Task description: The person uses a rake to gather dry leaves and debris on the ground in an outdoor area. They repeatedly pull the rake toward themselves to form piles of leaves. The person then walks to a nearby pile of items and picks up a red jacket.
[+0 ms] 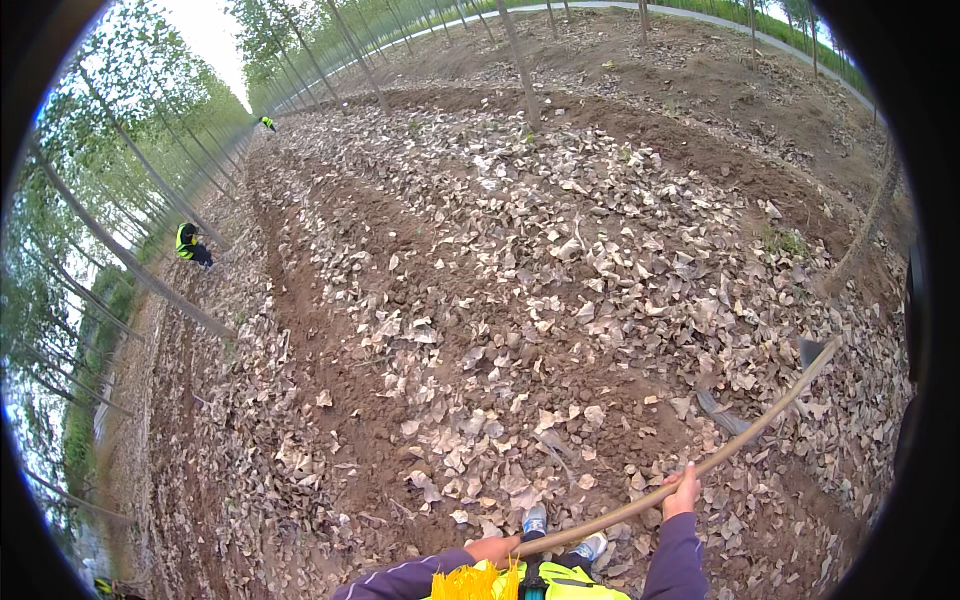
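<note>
A long-handled hoe crosses the lower right of the view, its wooden handle [600, 517] slanting up to a dark metal blade [814, 351]. My left hand [495, 549] grips the handle's near end, close to my body. Farther along, my right hand [682, 491] is wrapped around the shaft. The blade is at the far right, over leaf-covered ground; whether it touches the soil I cannot tell. Below the handle show my shoes [535, 519], partly hidden by it and by my yellow vest [574, 583].
Dry leaves [540, 300] and bare brown soil [307, 375] lie in bands. Tree trunks stand ahead [521, 67], at the right [862, 232] and left [135, 255]. A grey strip [724, 412] lies under the handle. Two people in yellow vests [186, 241] [267, 123] are farther off, left.
</note>
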`<state>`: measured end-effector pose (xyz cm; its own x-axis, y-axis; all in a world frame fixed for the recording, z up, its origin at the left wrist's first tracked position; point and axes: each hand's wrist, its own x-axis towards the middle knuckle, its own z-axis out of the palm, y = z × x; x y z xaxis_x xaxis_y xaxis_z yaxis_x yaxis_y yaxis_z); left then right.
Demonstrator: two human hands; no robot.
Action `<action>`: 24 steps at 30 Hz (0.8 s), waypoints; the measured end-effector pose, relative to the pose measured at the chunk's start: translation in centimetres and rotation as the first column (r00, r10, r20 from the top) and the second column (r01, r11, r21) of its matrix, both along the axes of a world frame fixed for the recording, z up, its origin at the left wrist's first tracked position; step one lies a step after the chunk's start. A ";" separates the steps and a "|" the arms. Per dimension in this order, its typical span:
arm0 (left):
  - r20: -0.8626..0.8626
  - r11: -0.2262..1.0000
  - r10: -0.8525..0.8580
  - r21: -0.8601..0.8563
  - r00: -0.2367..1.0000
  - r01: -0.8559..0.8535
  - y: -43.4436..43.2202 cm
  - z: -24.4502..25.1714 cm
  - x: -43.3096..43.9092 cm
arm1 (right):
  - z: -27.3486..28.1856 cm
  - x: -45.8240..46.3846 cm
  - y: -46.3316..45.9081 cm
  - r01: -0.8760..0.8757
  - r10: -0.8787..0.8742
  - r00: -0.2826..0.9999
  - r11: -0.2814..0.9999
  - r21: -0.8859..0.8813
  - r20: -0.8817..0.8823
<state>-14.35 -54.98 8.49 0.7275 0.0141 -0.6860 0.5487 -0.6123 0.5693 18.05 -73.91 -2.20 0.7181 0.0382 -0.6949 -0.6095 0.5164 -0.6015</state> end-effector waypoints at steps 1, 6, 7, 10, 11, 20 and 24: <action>-0.018 1.000 -0.022 0.000 1.000 0.022 0.9 2.2 -0.9 | -2.6 -1.9 0.4 -0.024 0.025 0.998 1.000 0.017 -0.049; -0.220 0.984 0.162 -0.039 0.962 -0.175 1.9 6.1 -12.8 | -11.1 -16.8 4.3 -0.200 0.146 0.842 0.979 -0.049 -0.520; -0.232 0.991 0.131 0.036 0.964 -0.126 1.5 8.1 -14.9 | -8.0 -18.6 5.3 -0.157 0.172 0.774 0.984 0.079 -0.609; -0.231 0.972 -0.061 0.206 0.971 0.110 2.1 10.2 -18.3 | -7.7 -19.9 5.1 -0.157 0.259 0.684 0.965 0.209 -0.682; -0.229 0.946 -0.126 0.265 0.965 0.187 2.1 10.7 -18.8 | -8.3 -19.7 4.9 -0.160 0.286 0.669 0.957 0.243 -0.686; -0.328 0.691 -0.047 0.672 0.944 0.268 6.9 14.4 -25.9 | -1.6 -26.7 7.7 -0.030 0.485 0.549 0.825 0.564 -0.681; -0.229 0.761 -0.064 0.618 0.971 0.196 5.7 6.5 -22.3 | -2.2 -21.6 6.5 -0.097 0.238 0.766 0.961 0.258 -0.597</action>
